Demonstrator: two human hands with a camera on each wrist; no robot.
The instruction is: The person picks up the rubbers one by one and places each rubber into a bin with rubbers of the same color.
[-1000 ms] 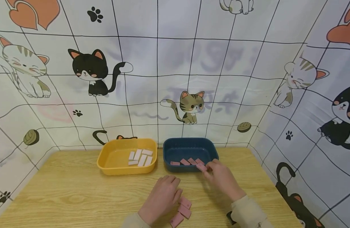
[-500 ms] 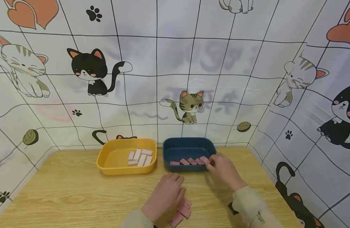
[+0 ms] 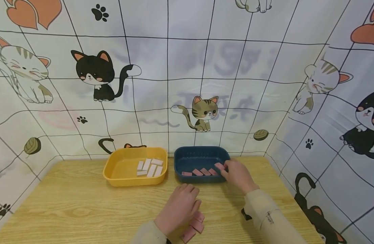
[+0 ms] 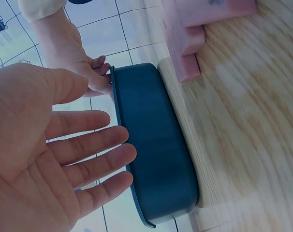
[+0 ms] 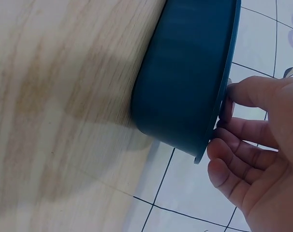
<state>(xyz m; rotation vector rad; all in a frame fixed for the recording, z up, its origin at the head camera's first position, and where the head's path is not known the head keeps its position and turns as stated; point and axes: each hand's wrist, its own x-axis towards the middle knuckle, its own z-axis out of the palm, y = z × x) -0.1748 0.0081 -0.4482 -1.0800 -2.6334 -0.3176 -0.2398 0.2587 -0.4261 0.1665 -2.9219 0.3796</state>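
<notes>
My right hand (image 3: 240, 175) pinches a small pink tile (image 3: 219, 166) over the right end of the dark blue tray (image 3: 182, 179). In the right wrist view, thumb and fingers meet at the tray's rim, and most of the tile is hidden. Several pink tiles (image 3: 197, 172) lie in a row along the tray's front. My left hand (image 3: 180, 206) hovers over the table in front of the tray, its fingers loosely extended and holding nothing in the left wrist view. Just beside it, several more pink tiles (image 3: 196, 224) lie close together on the wood.
Left of the blue tray stands a yellow tray (image 3: 119, 169) with several white tiles (image 3: 150, 171) in its right half. Both trays sit on the wooden table (image 3: 83, 206) near its back edge. A cat-printed cloth (image 3: 162, 67) hangs behind and at the sides.
My right hand has carried the pink tile from the tray's front rim back and inward, over the tray's right end. My left hand has shifted slightly right and away from me.
</notes>
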